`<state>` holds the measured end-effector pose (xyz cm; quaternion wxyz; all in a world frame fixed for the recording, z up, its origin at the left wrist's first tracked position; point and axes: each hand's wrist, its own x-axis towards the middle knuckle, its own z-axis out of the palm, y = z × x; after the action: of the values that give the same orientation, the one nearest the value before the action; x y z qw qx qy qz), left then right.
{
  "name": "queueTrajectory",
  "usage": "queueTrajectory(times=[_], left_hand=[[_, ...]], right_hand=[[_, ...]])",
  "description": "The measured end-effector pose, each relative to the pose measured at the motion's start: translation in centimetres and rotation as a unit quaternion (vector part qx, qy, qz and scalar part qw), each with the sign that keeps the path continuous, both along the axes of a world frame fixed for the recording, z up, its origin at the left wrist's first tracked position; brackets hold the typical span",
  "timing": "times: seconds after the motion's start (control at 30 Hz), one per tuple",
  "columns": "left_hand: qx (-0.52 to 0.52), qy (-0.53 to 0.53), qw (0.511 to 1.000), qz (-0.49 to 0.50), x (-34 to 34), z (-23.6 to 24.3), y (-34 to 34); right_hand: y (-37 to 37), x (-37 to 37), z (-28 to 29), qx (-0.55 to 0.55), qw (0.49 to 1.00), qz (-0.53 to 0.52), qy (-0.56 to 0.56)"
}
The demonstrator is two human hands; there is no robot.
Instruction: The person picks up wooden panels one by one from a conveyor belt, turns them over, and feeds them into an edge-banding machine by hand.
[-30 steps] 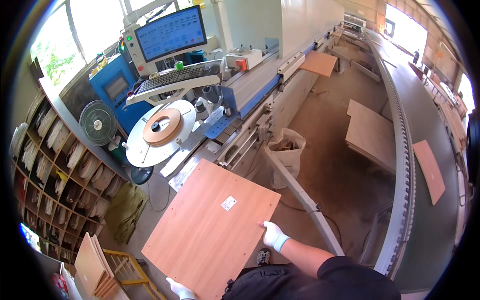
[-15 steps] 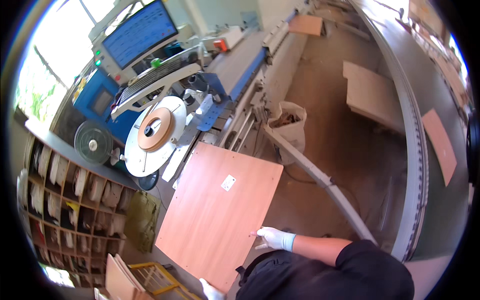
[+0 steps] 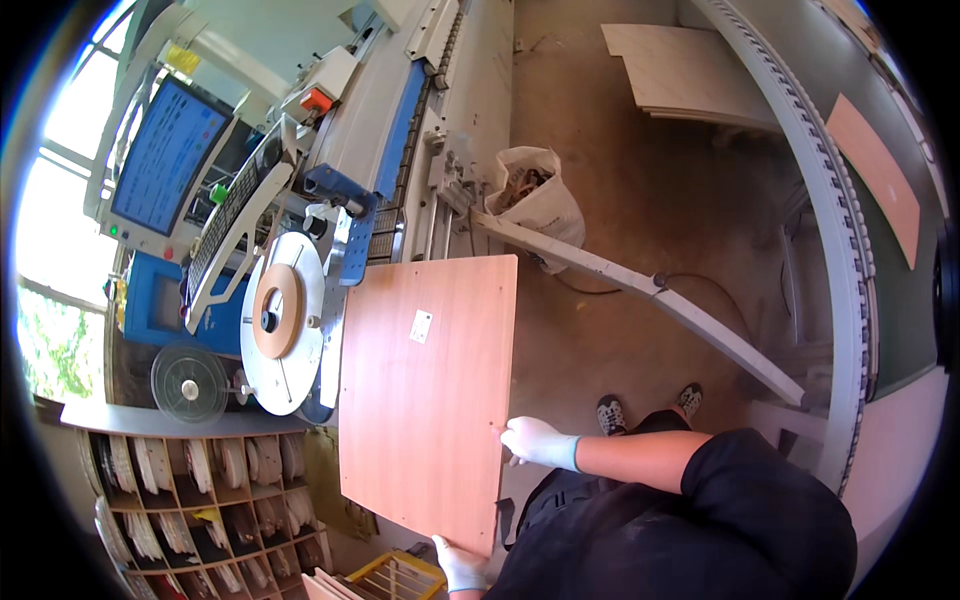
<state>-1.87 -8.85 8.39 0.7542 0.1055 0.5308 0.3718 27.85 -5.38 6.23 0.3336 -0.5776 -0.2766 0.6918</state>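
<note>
A large rectangular wood-grain panel (image 3: 425, 400), pinkish-brown with a small white label (image 3: 421, 326) and small holes near its edges, lies flat in front of me. My right hand (image 3: 538, 441), in a white glove, grips the panel's right edge, with its fingers partly hidden. At the panel's near end, my left hand (image 3: 461, 566), also gloved in white, is closed on the edge by the corner. The panel's far end reaches up to the machine (image 3: 358, 235); whether it rests on it I cannot tell.
Left of the panel stand a reel of brown edging tape (image 3: 278, 312) and a screen (image 3: 170, 155). A white sack of scraps (image 3: 540, 205) sits beyond a grey bar (image 3: 640, 275). Below left are a shelf of rolls (image 3: 205, 510) and a yellow frame (image 3: 400, 577). A conveyor (image 3: 835, 250) runs at right.
My view has turned, so the panel now appears straighter, with its far end close against the machine. Both hands keep hold of it. More of my left hand shows, and my shoes have come into view.
</note>
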Motion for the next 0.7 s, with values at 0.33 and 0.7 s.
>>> queueTrajectory(times=[0.33, 0.7], left_hand=[[0.019, 0.033, 0.996, -0.081, 2.9, -2.4, 4.6], [0.030, 0.016, 0.995, -0.089, 15.2, -2.4, 11.2]], right_hand=[[3.7, 4.3, -1.9, 0.047, 0.985, -0.147, -0.073], [2.9, 13.9, -3.4, 0.028, 0.945, -0.313, 0.093]])
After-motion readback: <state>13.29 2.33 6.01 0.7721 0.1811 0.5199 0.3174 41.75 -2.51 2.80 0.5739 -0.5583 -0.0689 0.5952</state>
